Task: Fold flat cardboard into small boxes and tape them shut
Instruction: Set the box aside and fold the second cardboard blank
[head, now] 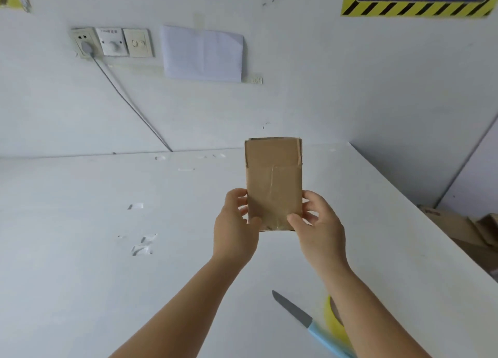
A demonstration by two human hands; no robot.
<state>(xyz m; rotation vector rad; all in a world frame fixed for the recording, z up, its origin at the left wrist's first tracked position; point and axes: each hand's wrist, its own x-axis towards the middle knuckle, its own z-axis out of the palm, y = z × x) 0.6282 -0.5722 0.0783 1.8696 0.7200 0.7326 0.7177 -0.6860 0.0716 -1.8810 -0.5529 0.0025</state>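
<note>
Your two forearms come into the head view from the lower edge, and both are bare from there up to the wrists: no sleeve or cuff shows anywhere along them. Your left hand (237,233) is bare too, with no glove, ring or watch on it or on the wrist below. Your right hand (318,231) is the same, ungloved and unadorned, its wrist plain. The fingernails that show look short and unpainted, though the picture is soft there. Nothing else of your body or clothing is in view
</note>
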